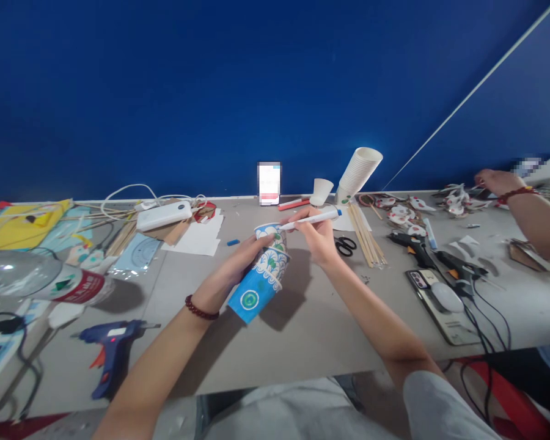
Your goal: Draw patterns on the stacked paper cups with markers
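Near the middle of the view, my left hand (244, 260) is wrapped round a stack of paper cups (271, 263) painted blue, white and green. The stack tilts over the table, its blue lowest cup bearing a green round mark inside a white ring. Pinched in my right hand (316, 235) is a white marker (311, 219) with a blue end pointing right. Its other end is close to the upper cup's rim; whether it touches cannot be told. A small blue cap (233, 242) lies on the table left of the cups.
Behind my hands stand a lit phone (269, 183), a small white cup (321, 192) and a leaning stack of white cups (360, 174). Black scissors (345, 245) and sticks lie right. Left are a blue glue gun (112, 348) and plastic bottle (41, 278). Another person's hand reaches in far right.
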{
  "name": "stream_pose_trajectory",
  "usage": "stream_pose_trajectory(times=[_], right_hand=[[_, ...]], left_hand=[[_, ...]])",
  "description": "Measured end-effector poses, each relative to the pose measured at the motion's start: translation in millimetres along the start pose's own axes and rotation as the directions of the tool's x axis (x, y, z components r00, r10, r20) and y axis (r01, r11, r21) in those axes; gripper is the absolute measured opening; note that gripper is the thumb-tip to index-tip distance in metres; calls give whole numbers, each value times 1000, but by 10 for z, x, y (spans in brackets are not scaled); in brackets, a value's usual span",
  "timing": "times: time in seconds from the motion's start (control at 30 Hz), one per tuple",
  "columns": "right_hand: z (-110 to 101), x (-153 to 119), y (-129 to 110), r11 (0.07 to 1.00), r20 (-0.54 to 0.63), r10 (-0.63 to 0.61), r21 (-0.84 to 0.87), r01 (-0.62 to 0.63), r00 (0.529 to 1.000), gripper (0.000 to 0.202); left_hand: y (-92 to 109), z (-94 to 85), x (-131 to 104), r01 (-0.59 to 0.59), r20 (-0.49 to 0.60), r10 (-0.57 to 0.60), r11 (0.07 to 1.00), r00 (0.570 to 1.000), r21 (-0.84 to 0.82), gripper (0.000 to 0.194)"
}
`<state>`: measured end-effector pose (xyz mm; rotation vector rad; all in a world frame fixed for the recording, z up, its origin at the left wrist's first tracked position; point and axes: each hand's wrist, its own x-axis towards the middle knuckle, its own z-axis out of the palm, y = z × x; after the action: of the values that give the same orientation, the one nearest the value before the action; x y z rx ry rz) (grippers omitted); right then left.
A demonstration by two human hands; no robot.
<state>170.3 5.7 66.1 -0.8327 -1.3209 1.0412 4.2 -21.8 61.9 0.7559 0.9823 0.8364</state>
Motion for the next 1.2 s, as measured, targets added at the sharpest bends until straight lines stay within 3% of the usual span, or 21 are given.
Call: stream_pose_trajectory(times=[0.37, 0.63, 0.83, 1.2], right_hand=[[-7, 18, 17, 999, -58, 46, 32, -45, 997, 5], [11, 10, 19, 995, -51, 96, 32, -95, 994, 3], [25, 12, -8, 995, -38, 94, 34, -93, 995, 3], [27, -33, -1, 988, -11, -62, -145, 60, 998, 8]], left_hand=[[-130, -77, 118, 29, 81, -31, 999, 996, 23, 43], [-77, 28, 86, 193, 35, -190, 976, 981, -98, 38], [-81, 41, 52, 124, 18, -123, 990, 992, -67, 37], [-109, -79, 133, 52, 0, -52, 999, 999, -11, 42]])
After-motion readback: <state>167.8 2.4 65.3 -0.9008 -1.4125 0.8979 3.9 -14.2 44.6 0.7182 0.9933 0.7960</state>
